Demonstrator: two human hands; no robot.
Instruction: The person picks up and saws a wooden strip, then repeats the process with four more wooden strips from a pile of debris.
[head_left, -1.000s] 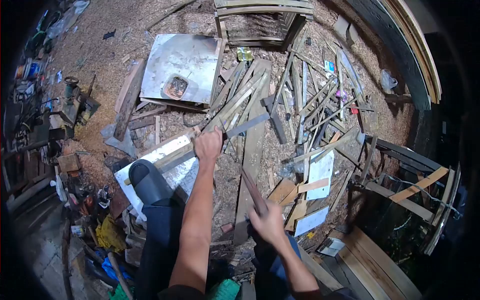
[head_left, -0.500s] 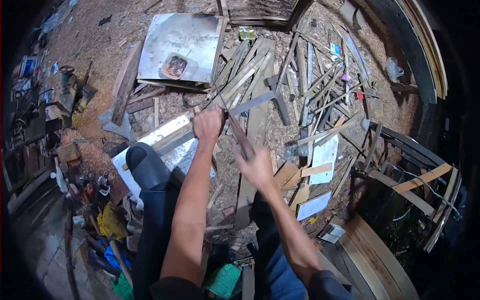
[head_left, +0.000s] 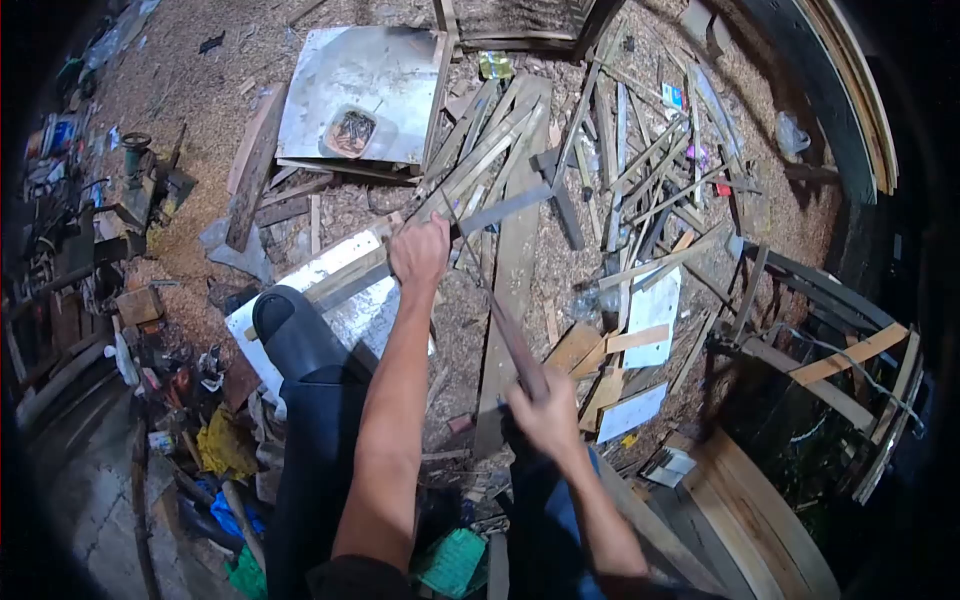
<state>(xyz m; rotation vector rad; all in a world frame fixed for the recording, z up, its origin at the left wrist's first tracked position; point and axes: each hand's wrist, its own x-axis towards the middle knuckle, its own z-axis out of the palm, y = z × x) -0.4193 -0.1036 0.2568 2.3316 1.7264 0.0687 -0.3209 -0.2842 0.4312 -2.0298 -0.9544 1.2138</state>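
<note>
My left hand (head_left: 419, 248) is closed over a narrow grey wooden strip (head_left: 505, 207), which slants across a white board (head_left: 372, 312). At its far end the strip meets a short dark crosspiece (head_left: 567, 205). In my right hand (head_left: 550, 412) is the long brown handle of what looks like a hand saw (head_left: 517, 345). Its thin blade, seen nearly edge-on, runs up across the strip just right of my left hand. The teeth cannot be made out. My dark boot (head_left: 292, 325) rests on the wood and board at the left.
A white-topped low table (head_left: 395, 75) bearing a small container (head_left: 350, 132) stands ahead. Loose wood strips (head_left: 650, 165) litter the shavings-covered ground at the right. A slatted wooden frame (head_left: 850, 365) stands at the far right, and mixed clutter (head_left: 225, 440) lies at the left.
My right hand has drawn the saw back towards my body, down and to the right. My left hand and the wooden strip stay almost where they were.
</note>
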